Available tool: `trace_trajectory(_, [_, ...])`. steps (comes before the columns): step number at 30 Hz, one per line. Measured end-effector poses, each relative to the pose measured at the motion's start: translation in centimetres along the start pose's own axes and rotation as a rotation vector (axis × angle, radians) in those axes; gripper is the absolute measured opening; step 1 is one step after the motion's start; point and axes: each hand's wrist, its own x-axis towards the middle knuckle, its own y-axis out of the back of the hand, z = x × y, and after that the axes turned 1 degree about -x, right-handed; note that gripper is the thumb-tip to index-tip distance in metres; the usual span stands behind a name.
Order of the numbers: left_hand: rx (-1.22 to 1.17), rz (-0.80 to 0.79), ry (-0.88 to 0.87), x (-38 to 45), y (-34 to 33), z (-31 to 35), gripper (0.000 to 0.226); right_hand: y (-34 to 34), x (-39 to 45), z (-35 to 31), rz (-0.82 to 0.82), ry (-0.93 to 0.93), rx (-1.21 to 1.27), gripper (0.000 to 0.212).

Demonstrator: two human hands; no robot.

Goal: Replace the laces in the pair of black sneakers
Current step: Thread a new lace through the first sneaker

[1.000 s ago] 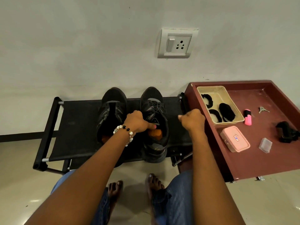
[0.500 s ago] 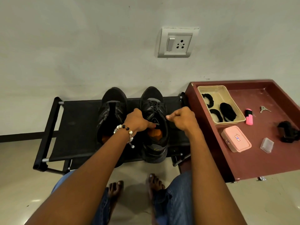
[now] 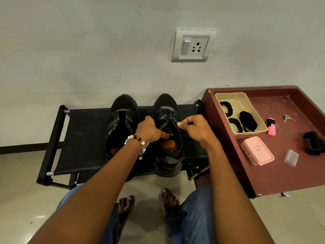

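Observation:
Two black sneakers stand side by side on a low black rack (image 3: 82, 136), toes to the wall. The left sneaker (image 3: 121, 120) has no lace that I can see. The right sneaker (image 3: 167, 113) still carries a black lace. My left hand (image 3: 149, 131), with a bead bracelet at the wrist, grips the right sneaker at its tongue and collar. My right hand (image 3: 195, 128) pinches something thin and dark, apparently the lace end, just right of the eyelets. Coiled black laces (image 3: 248, 123) lie in a beige tray (image 3: 244, 98).
A maroon table (image 3: 281, 173) stands at the right with the beige tray, a pink highlighter (image 3: 271, 126), keys (image 3: 288, 118), a pink box (image 3: 256, 150), a small clear case (image 3: 291, 157) and a black object (image 3: 314, 143). A wall socket (image 3: 193, 45) is above. My bare feet rest on the tiled floor.
My right hand has moved left from the table's edge to the right sneaker's lacing and now pinches there. My left hand has stayed on that sneaker.

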Motion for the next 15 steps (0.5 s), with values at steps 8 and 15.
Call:
trace_trajectory(8, [-0.004, 0.036, -0.024, 0.27, -0.33, 0.05, 0.087, -0.21, 0.19, -0.02, -0.018, 0.042, 0.021, 0.011])
trace_trajectory(15, [0.007, 0.066, -0.021, 0.17, -0.22, 0.11, 0.092, 0.05, 0.46, 0.55, -0.017, -0.114, -0.239, 0.024])
